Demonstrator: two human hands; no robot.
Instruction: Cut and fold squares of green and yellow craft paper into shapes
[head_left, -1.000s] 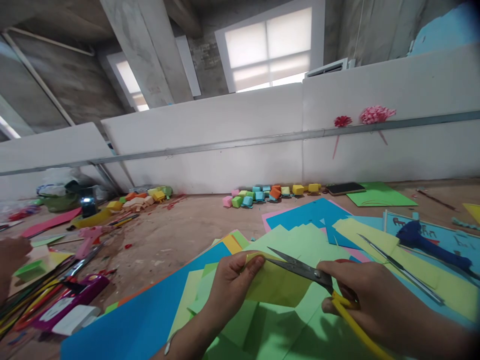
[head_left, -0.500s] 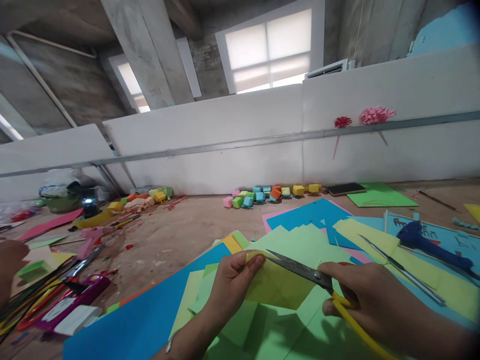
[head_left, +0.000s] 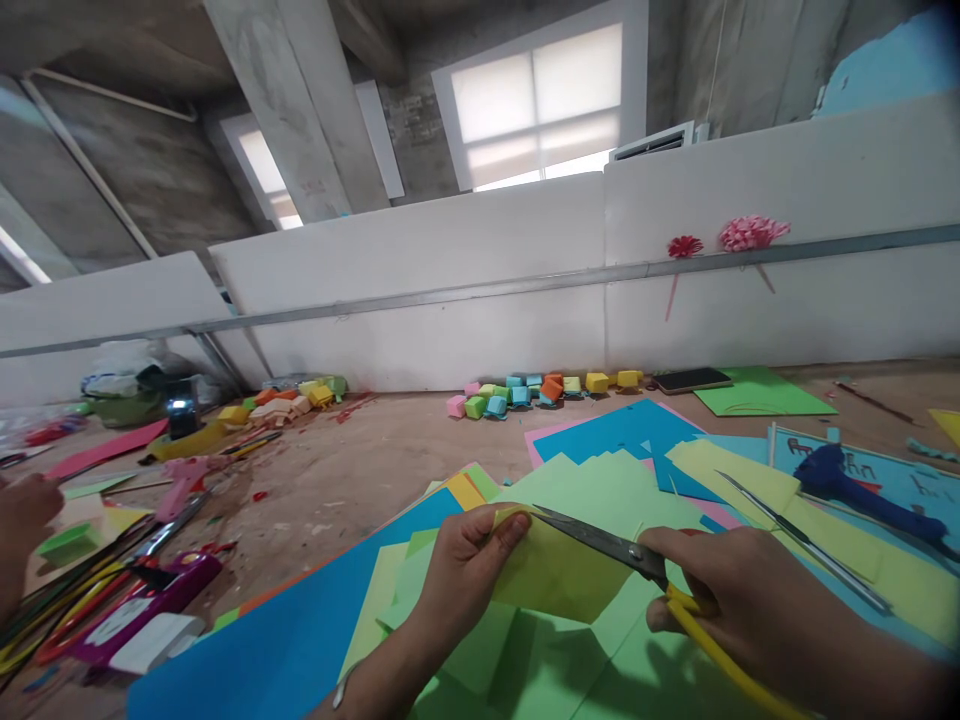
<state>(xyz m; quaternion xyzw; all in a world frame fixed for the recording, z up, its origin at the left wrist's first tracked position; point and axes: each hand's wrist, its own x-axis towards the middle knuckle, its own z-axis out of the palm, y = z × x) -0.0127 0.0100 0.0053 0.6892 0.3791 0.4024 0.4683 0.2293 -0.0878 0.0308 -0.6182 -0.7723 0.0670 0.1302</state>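
Note:
My left hand [head_left: 476, 560] pinches a piece of yellow paper [head_left: 559, 570] at its upper left corner, between thumb and fingers. Yellow-handled scissors [head_left: 607, 543] are in my right hand [head_left: 720, 590], fingers wrapped around the handles. Their blades lie along the paper's top edge, tips close to my left thumb, and look nearly closed. Beneath both hands spread light green paper sheets [head_left: 600, 480]. To the right, a pair of metal tweezers [head_left: 806, 545] rests on yellow paper strips [head_left: 862, 570].
Folded paper cubes [head_left: 517, 395] line the wall. A blue glue gun [head_left: 862, 490] lies right. Blue card [head_left: 262, 640], a pink glue gun [head_left: 180, 485] and a purple device [head_left: 150, 610] lie left. Another person's hand [head_left: 26, 515] is at the far left.
The scissor blades have come closer together at the paper's edge. At the far left, the other person's hand has shifted slightly. My left hand stays nearly still.

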